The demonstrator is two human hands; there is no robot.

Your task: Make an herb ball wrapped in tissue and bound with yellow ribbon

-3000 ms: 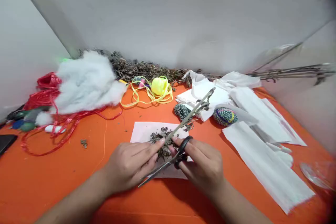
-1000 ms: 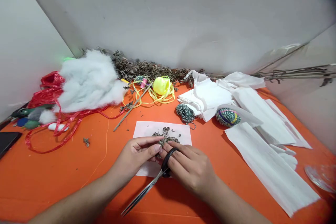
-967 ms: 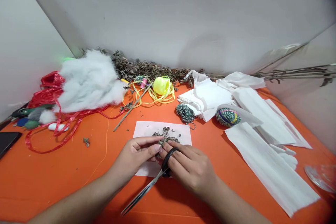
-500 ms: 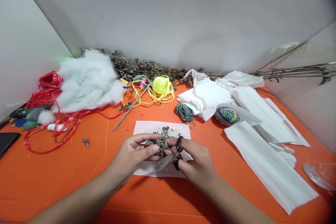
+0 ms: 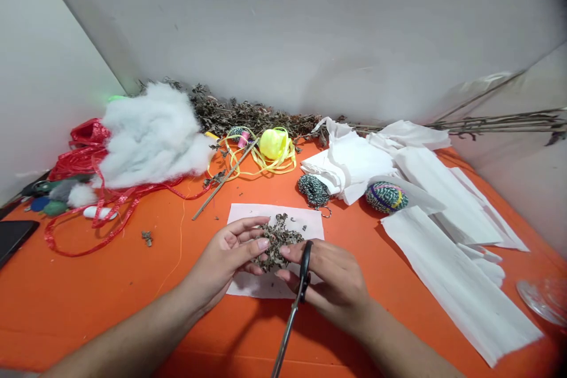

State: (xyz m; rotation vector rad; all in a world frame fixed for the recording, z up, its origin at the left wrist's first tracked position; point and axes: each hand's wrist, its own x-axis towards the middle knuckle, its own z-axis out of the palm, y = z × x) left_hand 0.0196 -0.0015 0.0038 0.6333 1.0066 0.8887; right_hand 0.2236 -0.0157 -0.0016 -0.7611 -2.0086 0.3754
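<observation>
A clump of dried leaves (image 5: 280,242) sits over a white cloth square (image 5: 248,211) on the orange table. My left hand (image 5: 234,251) curves round the clump's left side, thumb in front and fingers behind. On the other side, my right hand (image 5: 334,280) has its fingers hooked in the black handles of a pair of scissors (image 5: 290,322). The blades point down toward me, away from the leaves. The right thumb and fingertips touch the clump's right edge. Small leaf crumbs lie on the cloth.
White stuffing (image 5: 155,139) and red ribbon (image 5: 88,153) lie at the left. Dried stems (image 5: 248,115) run along the back wall, behind a yellow ribbon ball (image 5: 272,143). At the right are white cloth strips (image 5: 460,283), yarn balls (image 5: 386,197) and a clear container (image 5: 543,301).
The scissors have swung round in my right hand: the blades, earlier beside the leaves, now point down toward me. My left hand stays at the clump. The view has shifted slightly.
</observation>
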